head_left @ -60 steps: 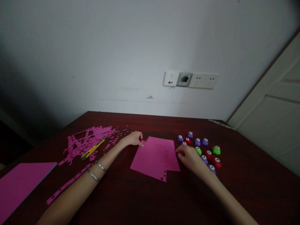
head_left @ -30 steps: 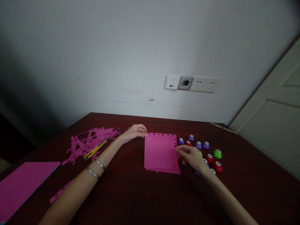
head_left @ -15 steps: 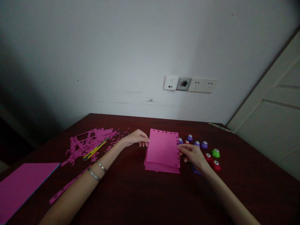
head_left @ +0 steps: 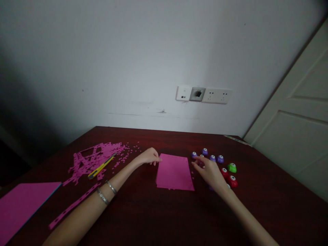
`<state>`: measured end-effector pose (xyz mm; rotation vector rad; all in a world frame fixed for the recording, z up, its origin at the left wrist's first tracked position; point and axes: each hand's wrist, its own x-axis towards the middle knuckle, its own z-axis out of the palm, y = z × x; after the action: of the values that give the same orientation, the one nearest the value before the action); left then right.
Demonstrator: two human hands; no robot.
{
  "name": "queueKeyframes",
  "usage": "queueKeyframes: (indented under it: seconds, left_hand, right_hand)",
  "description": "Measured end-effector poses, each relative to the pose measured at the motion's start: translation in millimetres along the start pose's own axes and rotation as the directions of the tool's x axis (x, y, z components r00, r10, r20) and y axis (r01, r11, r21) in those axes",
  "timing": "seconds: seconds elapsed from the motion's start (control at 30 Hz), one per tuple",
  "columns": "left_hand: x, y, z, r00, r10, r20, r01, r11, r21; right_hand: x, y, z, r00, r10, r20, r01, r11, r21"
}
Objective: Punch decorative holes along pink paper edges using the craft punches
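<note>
Your right hand has let go of the sheet that was lifted a moment ago, and that sheet now lies down on the pink paper stack in front of you. Your right thumb and forefinger stand slightly apart, just off the stack's right edge. Your left hand has its fingertips touching the far left corner of the stack; you cannot tell from this view whether they pinch the paper. The stack lies flat on the dark wood tabletop, between your hands, with its sheets slightly out of line along the left and near edges. Right of it, partly behind your right hand, sit purple craft punches, red craft punches and a green craft punch; mind these when you move that way. To your left, past some wood, small paper cutouts spread beside a heap of punched paper strips, with a yellow utility knife resting along its near side. A long punched strip runs close by your left forearm, and a large pink sheet lies farther left. Dark wood stretches from the stack's near edge toward you, between your forearms.
</note>
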<state>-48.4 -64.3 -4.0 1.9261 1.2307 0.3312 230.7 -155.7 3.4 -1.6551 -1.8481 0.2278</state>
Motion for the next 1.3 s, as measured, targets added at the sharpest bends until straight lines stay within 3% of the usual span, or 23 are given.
queueKeyframes:
  seconds: [0.1, 0.23, 0.37, 0.47, 0.57, 0.73, 0.9, 1.03, 1.13, 1.3]
  left_hand:
    - [1.1, 5.1, 2.5, 0.986, 0.116, -0.122, -0.111, 0.992, 0.052]
    - [-2.6, 22.4, 10.9, 0.931, 0.295, -0.216, -0.262, 0.950, 0.170]
    - [3.3, 39.7, 31.7, 0.902, 0.418, -0.110, -0.369, 0.877, 0.309]
    - [22.3, 49.4, 59.0, 0.910, 0.414, 0.018, -0.388, 0.838, 0.384]
    - [49.2, 60.5, 87.6, 0.917, 0.378, 0.130, -0.397, 0.822, 0.408]
    - [90.8, 80.8, 109.8, 0.887, 0.434, 0.161, -0.460, 0.791, 0.402]
    - [114.9, 91.4, 109.4, 0.824, 0.504, 0.258, -0.565, 0.755, 0.333]
    - [126.3, 95.4, 110.9, 0.777, 0.579, 0.246, -0.629, 0.726, 0.278]
    - [135.4, 95.4, 110.5, 0.774, 0.586, 0.242, -0.633, 0.728, 0.263]
    - [148.3, 90.5, 97.3, 0.803, 0.550, 0.230, -0.594, 0.765, 0.247]
  right_hand:
    - [4.9, 8.2, -20.0, 0.989, -0.061, -0.133, 0.057, 0.998, -0.036]
    - [-8.8, 29.6, -41.3, 0.947, -0.145, -0.286, 0.107, 0.984, -0.143]
    - [-50.4, 61.9, -38.8, 0.954, -0.079, -0.290, 0.001, 0.966, -0.259]
    - [-79.7, 84.3, -24.2, 0.959, -0.049, -0.278, -0.047, 0.943, -0.329]
    - [-90.8, 102.1, -10.6, 0.976, -0.032, -0.215, -0.054, 0.923, -0.381]
    - [-71.9, 129.3, -6.3, 0.970, 0.126, -0.208, -0.192, 0.921, -0.340]
    - [-42.8, 148.8, -9.2, 0.994, 0.077, -0.082, -0.096, 0.963, -0.250]
    - [-24.0, 151.5, -6.4, 0.999, -0.010, -0.030, 0.006, 0.989, -0.148]
    - [-9.5, 148.3, -2.0, 0.999, -0.035, -0.018, 0.033, 0.996, -0.078]
    - [21.1, 145.0, 6.6, 1.000, -0.026, 0.008, 0.026, 0.999, 0.031]
